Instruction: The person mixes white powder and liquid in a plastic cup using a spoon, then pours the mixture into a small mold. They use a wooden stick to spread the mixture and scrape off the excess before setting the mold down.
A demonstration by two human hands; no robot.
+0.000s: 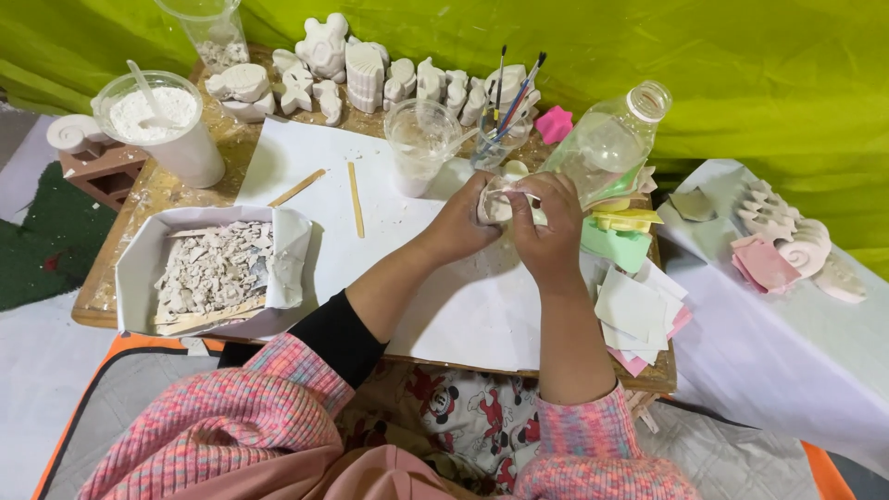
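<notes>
Both my hands meet over the white paper sheet (463,306) on the low wooden table (157,190). My left hand (463,222) and my right hand (548,227) together grip a small whitish plaster piece in a soft mould (500,199), fingers curled around it. Right behind it stand a clear plastic cup (421,143) and a tilted clear plastic bottle (611,143). Two wooden sticks (356,199) lie on the paper to the left of my hands.
A paper-lined tray of broken plaster bits (218,268) sits at left, a tub of white powder (162,125) behind it. White plaster figures (361,69) line the back edge beside a cup of brushes (505,116). Coloured moulds (620,236) and paper squares (639,310) lie at right.
</notes>
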